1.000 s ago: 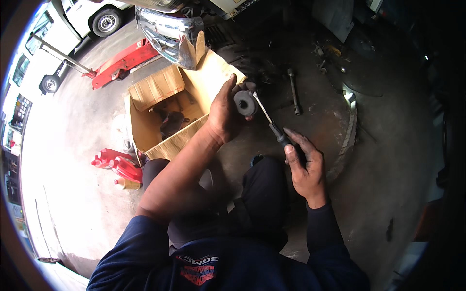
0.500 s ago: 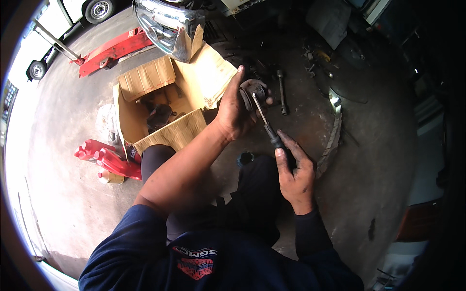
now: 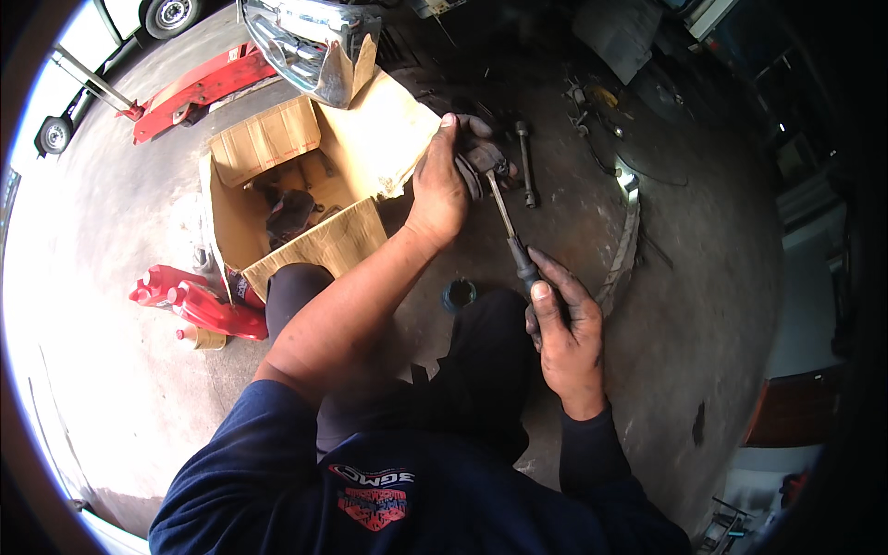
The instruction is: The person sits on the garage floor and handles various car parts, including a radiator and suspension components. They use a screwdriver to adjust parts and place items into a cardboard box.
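My left hand (image 3: 438, 196) is wrapped round a dark, greasy metal part (image 3: 483, 159), holding it up beside the cardboard box. The part's exact kind is hard to make out. In my right hand (image 3: 570, 340) is a screwdriver (image 3: 502, 209) with a black handle, the thumb lying along the grip. Its shaft slants up and left, and the tip meets the part's near side; whether it sits in a gap there I cannot tell. The open cardboard box (image 3: 314, 242), left of the part, has dark metal pieces inside.
Red plastic bottles (image 3: 217, 312) stand left of my knee. A red floor jack (image 3: 199, 92) and a wrapped headlamp (image 3: 310, 46) are beyond the box. On the floor lie a metal bar tool (image 3: 526, 165) and, farther right, a lit lamp (image 3: 627, 178). A small round container (image 3: 459, 295) sits between my legs.
The screwdriver tip has come down from in front of the part onto its near side. Both hands keep their grips. The whole view has shifted slightly.
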`<action>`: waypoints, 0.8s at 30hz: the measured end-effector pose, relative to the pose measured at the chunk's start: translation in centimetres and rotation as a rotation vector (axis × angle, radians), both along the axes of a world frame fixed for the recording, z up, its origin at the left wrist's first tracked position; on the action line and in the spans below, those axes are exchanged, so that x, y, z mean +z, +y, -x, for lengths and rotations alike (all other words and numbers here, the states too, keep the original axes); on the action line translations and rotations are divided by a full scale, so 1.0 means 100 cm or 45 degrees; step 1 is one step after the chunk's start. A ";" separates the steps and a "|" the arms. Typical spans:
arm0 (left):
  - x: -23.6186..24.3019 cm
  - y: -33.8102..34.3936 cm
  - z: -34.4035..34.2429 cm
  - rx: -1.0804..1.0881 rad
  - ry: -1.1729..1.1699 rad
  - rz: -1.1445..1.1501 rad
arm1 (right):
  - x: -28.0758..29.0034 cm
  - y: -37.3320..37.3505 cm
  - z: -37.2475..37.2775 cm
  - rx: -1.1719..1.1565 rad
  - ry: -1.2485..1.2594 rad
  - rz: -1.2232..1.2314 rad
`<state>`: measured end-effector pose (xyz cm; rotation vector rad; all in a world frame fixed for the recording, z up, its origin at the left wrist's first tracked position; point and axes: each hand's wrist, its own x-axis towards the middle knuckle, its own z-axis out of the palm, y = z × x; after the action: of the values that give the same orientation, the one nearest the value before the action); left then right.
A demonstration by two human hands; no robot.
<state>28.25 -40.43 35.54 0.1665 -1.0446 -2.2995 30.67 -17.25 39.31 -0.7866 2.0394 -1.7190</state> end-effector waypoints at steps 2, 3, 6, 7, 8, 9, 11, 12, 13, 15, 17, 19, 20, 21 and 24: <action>0.002 -0.003 -0.001 -0.001 -0.001 0.031 | -0.001 -0.002 -0.001 -0.019 0.033 0.013; 0.002 -0.004 -0.002 -0.008 -0.009 0.073 | -0.001 -0.002 -0.002 -0.031 0.043 0.006; 0.002 -0.008 -0.003 -0.035 -0.015 0.160 | -0.004 -0.003 -0.002 -0.056 0.083 -0.045; 0.001 -0.008 -0.003 -0.036 -0.029 0.188 | -0.005 -0.004 -0.002 -0.065 0.110 -0.055; 0.000 -0.009 -0.003 -0.045 -0.036 0.207 | -0.007 -0.004 -0.002 -0.075 0.143 -0.076; -0.001 -0.009 -0.003 -0.045 -0.056 0.235 | -0.011 -0.007 -0.002 -0.090 0.187 -0.086; -0.003 -0.011 -0.003 -0.054 -0.078 0.274 | -0.019 -0.011 -0.001 -0.107 0.236 -0.094; -0.005 -0.013 -0.002 -0.050 -0.091 0.293 | -0.023 -0.014 -0.001 -0.116 0.261 -0.098; -0.007 -0.014 -0.002 -0.045 -0.106 0.311 | -0.026 -0.016 -0.001 -0.117 0.254 -0.094; -0.011 -0.018 0.001 -0.022 -0.122 0.324 | -0.028 -0.021 -0.002 -0.119 0.219 -0.063; -0.016 -0.022 0.004 0.017 -0.133 0.323 | -0.025 -0.025 -0.003 -0.080 -0.009 -0.027; -0.021 -0.026 0.005 0.082 -0.177 0.472 | -0.018 -0.025 -0.003 -0.085 -0.307 0.023; -0.023 -0.028 0.005 0.114 -0.208 0.550 | -0.015 -0.025 -0.003 -0.105 -0.481 0.069; -0.025 -0.030 0.005 0.189 -0.222 0.682 | -0.012 -0.024 -0.002 -0.072 -0.661 0.123; -0.029 -0.033 0.005 0.286 -0.245 0.858 | -0.011 -0.020 0.009 0.071 -1.079 0.256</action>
<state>27.80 -43.76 32.60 0.2175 -1.7384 -1.6501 29.73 -19.21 38.25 -0.0981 1.2711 -1.8088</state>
